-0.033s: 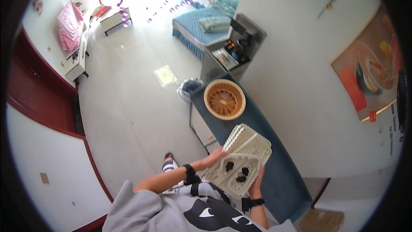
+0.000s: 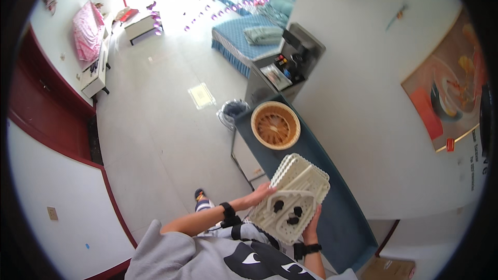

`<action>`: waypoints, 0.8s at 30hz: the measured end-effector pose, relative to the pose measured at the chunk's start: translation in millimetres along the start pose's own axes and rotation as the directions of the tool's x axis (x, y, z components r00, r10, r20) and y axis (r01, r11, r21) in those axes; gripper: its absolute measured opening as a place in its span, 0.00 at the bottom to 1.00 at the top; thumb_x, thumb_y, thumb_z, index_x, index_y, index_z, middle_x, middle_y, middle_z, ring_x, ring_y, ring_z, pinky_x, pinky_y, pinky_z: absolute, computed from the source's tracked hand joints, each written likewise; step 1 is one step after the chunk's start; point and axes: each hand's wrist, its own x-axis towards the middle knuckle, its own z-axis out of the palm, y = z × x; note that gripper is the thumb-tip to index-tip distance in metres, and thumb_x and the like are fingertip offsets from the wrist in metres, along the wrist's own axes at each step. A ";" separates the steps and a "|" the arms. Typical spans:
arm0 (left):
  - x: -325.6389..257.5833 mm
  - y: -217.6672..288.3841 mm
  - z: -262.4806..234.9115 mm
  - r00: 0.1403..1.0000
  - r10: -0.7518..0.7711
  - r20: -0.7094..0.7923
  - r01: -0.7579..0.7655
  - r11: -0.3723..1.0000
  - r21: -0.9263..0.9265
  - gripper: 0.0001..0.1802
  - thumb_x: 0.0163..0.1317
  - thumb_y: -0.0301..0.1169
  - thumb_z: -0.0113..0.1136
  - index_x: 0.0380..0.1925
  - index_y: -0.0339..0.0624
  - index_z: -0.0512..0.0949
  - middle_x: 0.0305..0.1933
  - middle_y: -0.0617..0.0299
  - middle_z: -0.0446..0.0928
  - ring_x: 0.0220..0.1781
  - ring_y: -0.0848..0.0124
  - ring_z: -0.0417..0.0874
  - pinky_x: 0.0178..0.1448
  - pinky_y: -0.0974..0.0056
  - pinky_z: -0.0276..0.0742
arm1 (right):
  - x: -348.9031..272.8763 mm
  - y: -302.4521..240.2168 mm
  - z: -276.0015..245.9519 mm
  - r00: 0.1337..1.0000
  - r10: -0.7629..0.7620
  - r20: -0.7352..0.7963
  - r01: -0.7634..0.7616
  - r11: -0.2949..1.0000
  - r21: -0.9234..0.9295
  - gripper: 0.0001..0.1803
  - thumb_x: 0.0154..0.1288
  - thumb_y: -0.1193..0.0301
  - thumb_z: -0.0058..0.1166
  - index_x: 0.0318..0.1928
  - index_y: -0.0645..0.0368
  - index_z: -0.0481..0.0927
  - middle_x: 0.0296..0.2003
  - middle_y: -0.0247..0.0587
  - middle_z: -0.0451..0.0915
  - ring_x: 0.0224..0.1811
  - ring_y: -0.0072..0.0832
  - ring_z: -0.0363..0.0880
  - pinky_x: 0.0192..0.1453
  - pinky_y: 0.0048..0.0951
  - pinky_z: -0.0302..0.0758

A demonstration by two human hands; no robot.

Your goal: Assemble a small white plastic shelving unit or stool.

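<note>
Head view, on my feed — left hand (image 2: pixel 261 195) closed on 1 side of a cream perforated tray stack (image 2: pixel 296 175), right hand (image 2: pixel 312 225) gripping the opposite side. I count 3 black pieces (image 2: pixel 298 211) on top. Stack overlaps the blue-grey surface (image 2: pixel 340 223) — woven basket (image 2: pixel 291 124) just beyond it.

A home: at the far end, a blue-covered bed (image 2: pixel 233 31) with folded bedding (image 2: pixel 262 35); left, a low white cabinet (image 2: pixel 94 80); right, a wall painting (image 2: pixel 440 80).

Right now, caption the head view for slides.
Left hand and right hand hold stacked scalloped cream trays, black pieces on top, near a round tan basket.
</note>
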 end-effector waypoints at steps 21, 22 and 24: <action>-460.1 47.7 -318.9 0.853 -0.105 -0.511 0.014 0.984 -0.179 0.49 0.64 0.54 0.51 0.71 0.34 0.42 0.73 0.46 0.49 0.76 0.61 0.49 0.76 0.57 0.45 | 27.8 195.5 499.8 0.811 0.480 0.335 -0.335 0.850 -0.406 0.35 0.73 0.44 0.32 0.60 0.62 0.70 0.52 0.42 0.78 0.52 0.27 0.77 0.57 0.30 0.75; -465.1 43.2 -337.3 0.838 -0.033 -0.544 -0.057 0.987 -0.147 0.48 0.64 0.53 0.51 0.71 0.34 0.42 0.74 0.47 0.49 0.76 0.60 0.48 0.76 0.58 0.44 | 38.3 203.2 517.4 0.781 0.521 0.343 -0.370 0.830 -0.418 0.35 0.73 0.43 0.31 0.60 0.62 0.70 0.52 0.42 0.78 0.53 0.26 0.77 0.57 0.30 0.74; -478.6 49.9 -372.7 0.815 0.045 -0.578 -0.124 0.987 -0.099 0.48 0.64 0.52 0.51 0.71 0.34 0.43 0.74 0.48 0.49 0.76 0.60 0.48 0.76 0.59 0.44 | 51.1 214.2 559.6 0.774 0.535 0.338 -0.375 0.818 -0.436 0.35 0.73 0.43 0.31 0.59 0.62 0.71 0.51 0.42 0.78 0.52 0.26 0.77 0.57 0.30 0.75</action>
